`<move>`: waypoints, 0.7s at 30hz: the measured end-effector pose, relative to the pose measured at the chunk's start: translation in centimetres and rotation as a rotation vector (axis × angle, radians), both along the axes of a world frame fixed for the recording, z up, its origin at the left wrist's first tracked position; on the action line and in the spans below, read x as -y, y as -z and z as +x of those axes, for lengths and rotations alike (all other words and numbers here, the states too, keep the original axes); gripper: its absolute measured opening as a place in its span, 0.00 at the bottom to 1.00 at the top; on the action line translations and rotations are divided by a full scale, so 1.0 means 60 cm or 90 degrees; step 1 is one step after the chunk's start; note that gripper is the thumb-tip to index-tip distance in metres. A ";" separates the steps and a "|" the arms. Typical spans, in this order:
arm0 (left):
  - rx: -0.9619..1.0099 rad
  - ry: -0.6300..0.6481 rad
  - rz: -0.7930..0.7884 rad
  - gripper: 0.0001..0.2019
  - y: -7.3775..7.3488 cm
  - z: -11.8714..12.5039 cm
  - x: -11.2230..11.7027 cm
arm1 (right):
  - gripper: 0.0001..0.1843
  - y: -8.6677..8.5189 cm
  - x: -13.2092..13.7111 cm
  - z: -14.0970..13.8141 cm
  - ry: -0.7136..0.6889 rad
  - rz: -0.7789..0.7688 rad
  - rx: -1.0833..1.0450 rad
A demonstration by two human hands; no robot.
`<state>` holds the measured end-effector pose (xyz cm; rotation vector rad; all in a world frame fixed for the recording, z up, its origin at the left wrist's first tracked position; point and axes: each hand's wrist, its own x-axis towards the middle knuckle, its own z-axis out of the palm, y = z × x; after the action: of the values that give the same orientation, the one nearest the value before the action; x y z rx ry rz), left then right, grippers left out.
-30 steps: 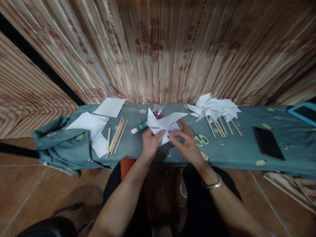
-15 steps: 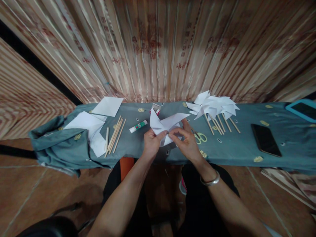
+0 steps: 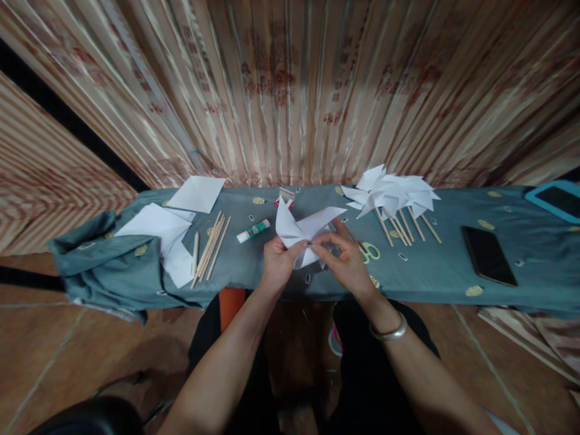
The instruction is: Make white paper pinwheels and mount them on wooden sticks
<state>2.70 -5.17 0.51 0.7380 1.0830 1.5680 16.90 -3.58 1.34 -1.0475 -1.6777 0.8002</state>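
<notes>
A white paper pinwheel [image 3: 304, 228] is held over the near middle of the cloth-covered table. My left hand [image 3: 277, 261] grips it from the left, thumb pressed close to its centre. From the right, my right hand [image 3: 342, 257] pinches at the same centre, where a small dark pin head shows between the thumbs. Part of the pinwheel's back is hidden by my fingers. Yellow-green scissors [image 3: 370, 252] lie just right of my right hand. A glue stick [image 3: 252, 231] rests to the left, and a small red-and-grey box [image 3: 284, 197] sits behind the pinwheel.
Several finished pinwheels on sticks [image 3: 394, 196] lie at the back right. Loose wooden sticks [image 3: 212, 251], a white pencil-like stick [image 3: 195, 254] and white paper sheets [image 3: 158, 226] are on the left. A dark phone [image 3: 488, 255] and a blue-framed tablet [image 3: 555, 202] lie farther right.
Both hands stay at the pinwheel's centre. The right fingers have shifted very slightly to the right, and the pinwheel's right blade sits a touch farther left.
</notes>
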 end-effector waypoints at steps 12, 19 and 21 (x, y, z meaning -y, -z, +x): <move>-0.050 -0.004 -0.007 0.10 0.003 -0.003 0.001 | 0.06 -0.004 0.000 0.002 -0.023 -0.004 0.008; -0.067 -0.009 -0.006 0.10 0.007 -0.003 0.001 | 0.08 0.005 -0.005 0.005 -0.042 -0.038 -0.013; -0.080 -0.014 -0.005 0.10 0.007 -0.003 0.002 | 0.09 0.009 -0.006 0.005 -0.054 -0.051 -0.023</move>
<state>2.49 -5.27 0.11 0.8309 1.1913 1.5519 17.19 -3.24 0.79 -1.0150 -1.6799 0.9431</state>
